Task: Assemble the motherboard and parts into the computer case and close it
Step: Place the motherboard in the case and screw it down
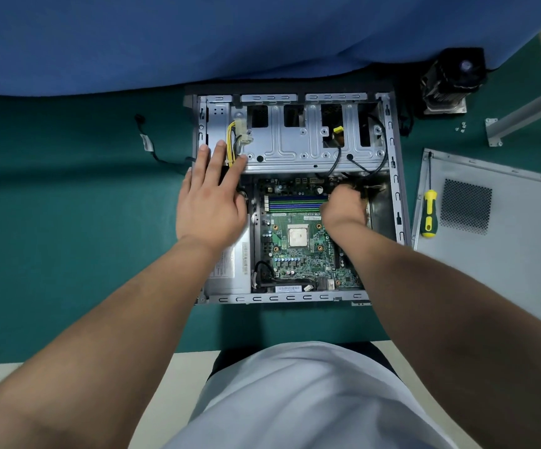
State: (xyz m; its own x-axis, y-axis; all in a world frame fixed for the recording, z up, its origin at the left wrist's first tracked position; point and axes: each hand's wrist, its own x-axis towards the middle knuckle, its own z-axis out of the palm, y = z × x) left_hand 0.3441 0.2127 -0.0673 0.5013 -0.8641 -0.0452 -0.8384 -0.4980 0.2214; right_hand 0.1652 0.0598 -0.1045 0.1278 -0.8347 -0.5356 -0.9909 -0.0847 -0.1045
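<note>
Steel case [395, 176] open | L hand [210, 202] flat on drive cage [295, 147] | R hand [343, 205] curled over motherboard [298, 254], grip unclear

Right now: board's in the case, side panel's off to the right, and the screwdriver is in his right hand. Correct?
Not quite. The head view shows the screwdriver lying on the side panel, not in the right hand, which is curled down inside the case at the far right of the board. The board is in the case and the panel is off to the right, as you said.
</note>
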